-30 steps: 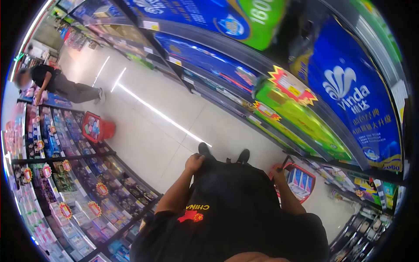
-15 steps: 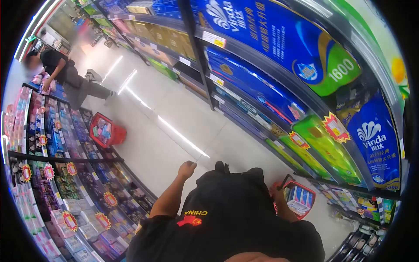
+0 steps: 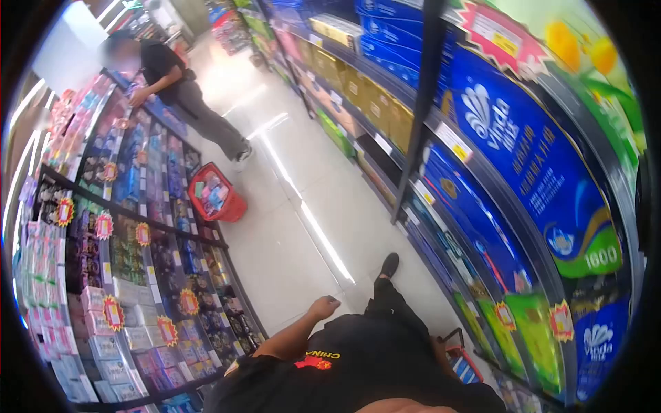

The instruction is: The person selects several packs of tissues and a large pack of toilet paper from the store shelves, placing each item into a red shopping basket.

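Baskets number two, both red, one at the right hand.

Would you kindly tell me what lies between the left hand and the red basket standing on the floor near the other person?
Only bare floor tiles lie between the left hand and that red basket, in the head view.

Aisle floor open past left hand; shelves both sides (red basket juts in).
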`<act>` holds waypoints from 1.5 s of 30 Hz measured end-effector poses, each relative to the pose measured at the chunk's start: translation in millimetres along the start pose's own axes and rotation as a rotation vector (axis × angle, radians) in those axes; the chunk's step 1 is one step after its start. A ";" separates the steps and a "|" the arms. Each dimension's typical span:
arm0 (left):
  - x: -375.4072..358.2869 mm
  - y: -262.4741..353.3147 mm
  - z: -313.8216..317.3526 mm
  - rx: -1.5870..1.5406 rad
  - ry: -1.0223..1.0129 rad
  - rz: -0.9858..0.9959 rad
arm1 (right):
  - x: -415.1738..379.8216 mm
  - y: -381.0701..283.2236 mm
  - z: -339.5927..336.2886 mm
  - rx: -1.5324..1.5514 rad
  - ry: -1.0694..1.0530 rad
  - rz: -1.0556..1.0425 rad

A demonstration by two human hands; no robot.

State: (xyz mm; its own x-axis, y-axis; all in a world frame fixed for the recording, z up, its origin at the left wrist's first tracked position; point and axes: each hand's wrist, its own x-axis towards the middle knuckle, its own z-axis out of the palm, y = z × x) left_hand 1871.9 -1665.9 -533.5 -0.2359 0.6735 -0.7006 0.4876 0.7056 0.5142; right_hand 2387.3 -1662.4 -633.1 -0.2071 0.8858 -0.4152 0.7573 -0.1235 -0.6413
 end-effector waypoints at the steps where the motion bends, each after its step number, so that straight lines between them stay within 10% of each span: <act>1: -5.8 15.2 -9.3 0.025 0.005 0.014 | 16.8 -1.8 2.4 -0.225 -0.062 -0.071; 13: 97.7 87.3 -149.8 0.054 0.175 -0.080 | 187.8 -63.1 -7.4 -0.179 -0.166 0.106; 24: 180.3 196.9 -153.3 0.167 -0.059 0.310 | 226.5 -82.8 -4.5 -0.185 -0.118 0.108; 36: 242.4 134.1 -260.6 0.188 -0.016 0.189 | 199.9 -31.6 74.6 -0.605 0.071 -0.353; 45: 269.3 65.0 -360.3 0.082 0.033 0.068 | 245.1 -225.2 69.8 -0.102 0.044 0.113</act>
State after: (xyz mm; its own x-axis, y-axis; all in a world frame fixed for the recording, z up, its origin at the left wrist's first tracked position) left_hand 1537.1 -1359.3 -510.5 -0.2272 0.7268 -0.6482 0.5699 0.6390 0.5167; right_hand 2122.7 -1448.7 -635.6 -0.0914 0.8878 -0.4511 0.8337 -0.1795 -0.5222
